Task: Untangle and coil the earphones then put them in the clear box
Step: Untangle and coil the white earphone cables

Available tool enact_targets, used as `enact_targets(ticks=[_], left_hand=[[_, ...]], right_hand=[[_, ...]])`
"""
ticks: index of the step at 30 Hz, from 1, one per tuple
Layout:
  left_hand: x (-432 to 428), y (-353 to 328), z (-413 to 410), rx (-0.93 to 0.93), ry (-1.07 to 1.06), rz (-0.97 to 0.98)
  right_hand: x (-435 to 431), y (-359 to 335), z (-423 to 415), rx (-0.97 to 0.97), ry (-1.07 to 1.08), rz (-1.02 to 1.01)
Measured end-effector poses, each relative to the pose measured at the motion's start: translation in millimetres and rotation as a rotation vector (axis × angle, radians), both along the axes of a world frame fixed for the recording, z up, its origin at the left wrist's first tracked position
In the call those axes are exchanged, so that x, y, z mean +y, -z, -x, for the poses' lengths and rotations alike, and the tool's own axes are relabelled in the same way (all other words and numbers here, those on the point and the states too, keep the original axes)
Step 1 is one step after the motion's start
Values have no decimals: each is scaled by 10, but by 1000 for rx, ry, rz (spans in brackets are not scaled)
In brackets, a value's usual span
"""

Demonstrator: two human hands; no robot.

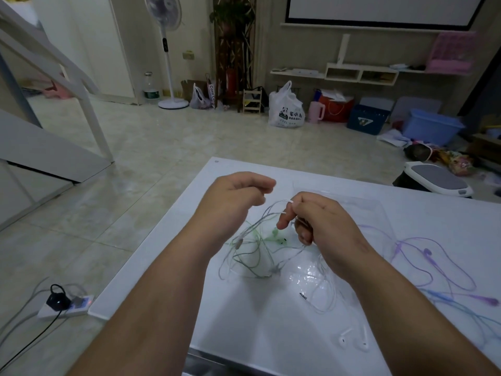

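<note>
Head view, looking forward and down over a white table (244, 316) in a tiled room.

Right hand (322, 221) raised over the middle of the table, thumb and fingertips pinching a loop of pale cord (273, 210). Cord trailing down and left into a tangle of earphones (252, 257), grey and green strands crossing, lying on the table just beneath both hands.

Left hand (238, 196) lifted just left of the right one and apart from it, fingers curled in toward the thumb. Impossible to tell whether a strand sits between them.

Clear box (360, 204) faint and flat on the far side of the table, just behind the right hand.

Crumpled clear plastic (306, 278) glinting near the right wrist, with a small metal plug (303, 295) just beside it.

Purple earphones (433, 263) spread loosely at the right side of the table. Two white earbuds (343, 339) near the near edge, beside the right forearm.

On the floor at the left, a white power strip (65, 308) with a black plug in it. Far off, a standing fan (168, 50) against the wall.
</note>
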State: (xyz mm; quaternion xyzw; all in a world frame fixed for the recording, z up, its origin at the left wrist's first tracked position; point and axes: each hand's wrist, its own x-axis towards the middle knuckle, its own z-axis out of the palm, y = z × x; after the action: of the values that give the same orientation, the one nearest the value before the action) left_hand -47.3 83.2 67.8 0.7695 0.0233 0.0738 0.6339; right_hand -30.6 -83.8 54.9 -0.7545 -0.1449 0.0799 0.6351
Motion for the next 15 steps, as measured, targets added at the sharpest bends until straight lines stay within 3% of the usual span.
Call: enact_targets(ticks=[7, 15], left_hand=[[19, 21, 18, 106, 105, -203], [31, 54, 12, 62, 189, -139]], right_hand=[[-22, 0, -9, -18, -3, -10], [-3, 12, -25, -10, -11, -14]])
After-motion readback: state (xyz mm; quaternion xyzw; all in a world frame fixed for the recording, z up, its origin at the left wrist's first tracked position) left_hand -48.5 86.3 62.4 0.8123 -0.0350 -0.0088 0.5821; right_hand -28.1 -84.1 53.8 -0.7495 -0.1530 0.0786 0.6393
